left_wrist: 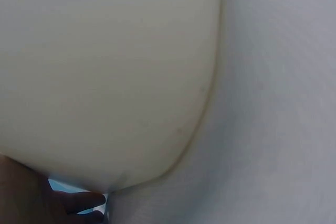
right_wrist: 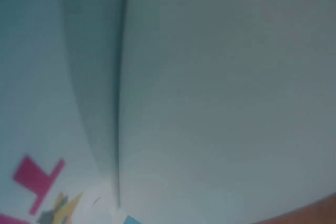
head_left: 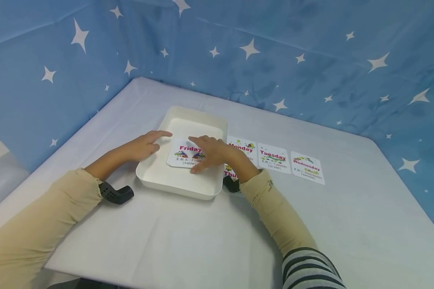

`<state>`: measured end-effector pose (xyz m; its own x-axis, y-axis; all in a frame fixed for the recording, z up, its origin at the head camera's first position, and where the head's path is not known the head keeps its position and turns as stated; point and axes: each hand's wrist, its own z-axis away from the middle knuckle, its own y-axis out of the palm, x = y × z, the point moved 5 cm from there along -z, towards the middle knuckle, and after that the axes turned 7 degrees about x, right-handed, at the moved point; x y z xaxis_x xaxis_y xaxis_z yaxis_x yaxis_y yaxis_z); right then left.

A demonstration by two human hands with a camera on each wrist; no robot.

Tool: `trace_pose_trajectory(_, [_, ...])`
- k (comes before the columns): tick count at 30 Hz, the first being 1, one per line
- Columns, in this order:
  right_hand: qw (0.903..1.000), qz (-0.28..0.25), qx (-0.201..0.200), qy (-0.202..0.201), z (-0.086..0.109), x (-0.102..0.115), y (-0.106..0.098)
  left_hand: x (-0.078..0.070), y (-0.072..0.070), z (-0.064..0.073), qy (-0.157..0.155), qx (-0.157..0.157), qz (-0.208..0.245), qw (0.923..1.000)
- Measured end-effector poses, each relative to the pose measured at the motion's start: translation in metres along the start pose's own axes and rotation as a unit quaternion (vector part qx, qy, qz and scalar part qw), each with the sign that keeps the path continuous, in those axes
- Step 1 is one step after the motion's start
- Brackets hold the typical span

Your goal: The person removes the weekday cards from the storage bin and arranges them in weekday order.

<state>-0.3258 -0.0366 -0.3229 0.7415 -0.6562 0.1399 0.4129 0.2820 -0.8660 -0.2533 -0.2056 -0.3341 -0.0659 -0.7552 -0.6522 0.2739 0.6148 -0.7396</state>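
Observation:
A white tray [head_left: 181, 184] stands on the table, and in it lies a white card printed "Friday" [head_left: 188, 148]. My right hand [head_left: 213, 151] spreads over that card's right side, index fingertip at its top edge and thumb tip close to its bottom edge. My left hand [head_left: 142, 146] reaches over the tray's left rim, index finger stretched out toward the card. In the left wrist view the tray's outer wall [left_wrist: 105, 77] fills much of the picture, with the fingers [left_wrist: 81, 201] of the left hand low at its edge.
Right of the tray lie the cards Monday [head_left: 251, 149], Tuesday [head_left: 273, 157] and Wednesday [head_left: 308, 167] in a row. A card reading "Thu" [head_left: 229, 173] lies below Monday, partly hidden by the right wrist and its black camera mount [head_left: 231, 184]. A blue star-patterned curtain [head_left: 217, 72] hangs behind.

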Motion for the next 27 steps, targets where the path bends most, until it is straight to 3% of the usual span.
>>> trace_pose_trajectory(16, [0.9958, 0.001, -0.082, -0.039, 0.012, -0.002, -0.017, -0.002, 0.001, 0.002, 0.001, -0.001, 0.002, 1.0000])
trace_pose_trajectory(27, [0.9906, -0.025, -0.123, -0.054, 0.039, -0.005, -0.034, -0.004, 0.001, 0.000, -0.002, -0.001, -0.004, 1.0000])
